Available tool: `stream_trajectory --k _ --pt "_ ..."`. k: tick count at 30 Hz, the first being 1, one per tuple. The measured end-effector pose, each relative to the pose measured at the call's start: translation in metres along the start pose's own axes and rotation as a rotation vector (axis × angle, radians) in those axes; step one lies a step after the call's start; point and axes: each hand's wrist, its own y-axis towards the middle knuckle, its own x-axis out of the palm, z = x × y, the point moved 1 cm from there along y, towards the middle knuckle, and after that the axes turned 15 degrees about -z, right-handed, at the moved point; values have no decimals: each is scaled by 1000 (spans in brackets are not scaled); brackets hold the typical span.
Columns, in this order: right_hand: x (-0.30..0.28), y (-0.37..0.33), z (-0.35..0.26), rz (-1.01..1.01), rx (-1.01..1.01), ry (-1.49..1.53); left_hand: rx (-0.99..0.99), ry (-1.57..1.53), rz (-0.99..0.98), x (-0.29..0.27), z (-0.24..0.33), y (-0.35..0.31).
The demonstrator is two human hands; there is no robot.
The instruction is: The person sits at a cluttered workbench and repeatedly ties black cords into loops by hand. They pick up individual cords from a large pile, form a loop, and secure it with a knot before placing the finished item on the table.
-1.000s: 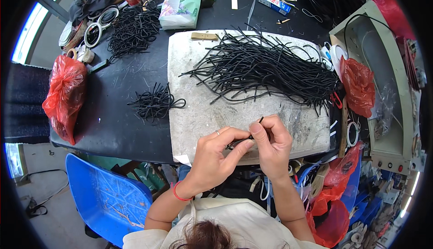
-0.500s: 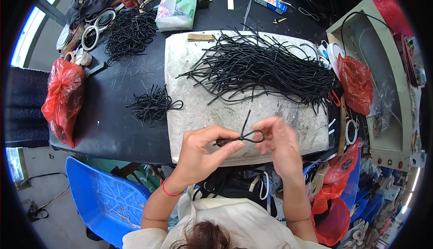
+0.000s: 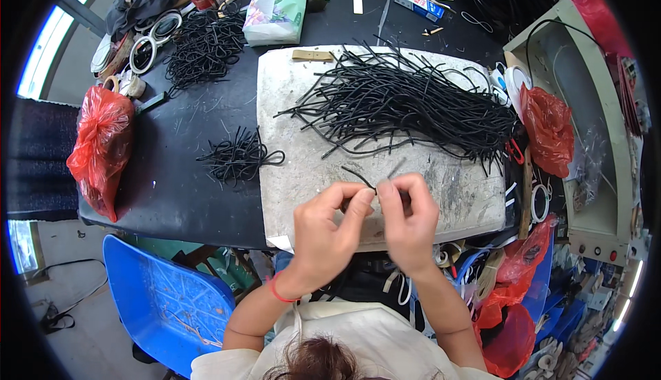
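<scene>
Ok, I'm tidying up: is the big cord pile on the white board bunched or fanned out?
Fanned out at the left: the black cords splay into separate ends over the white board; toward the right they bunch together.

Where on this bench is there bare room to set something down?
The black tabletop is largely bare between the red bag and the small cord bundle; so is the pale board between the large cord pile and the left hand. Crowded spots: that pile and the tangled cords at upper left.
</scene>
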Motion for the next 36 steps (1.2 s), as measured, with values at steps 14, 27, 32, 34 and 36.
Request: stream_trajectory --k 14,27,32,34,36 --pt "-14 -2 4 -241 269 631 -206 -687 -271 -32 -8 -6" --pt "-3 -5 2 -191 168 234 -89 -251 -2 -7 -10 -7" --pt "0 -3 3 -193 182 189 -94 -90 49 -8 -11 -5" --pt "-7 -1 0 -279 291 443 -147 -278 9 -11 -11 -6" --pt "-8 0 5 -307 274 620 -176 -390 -7 -15 -6 -4"
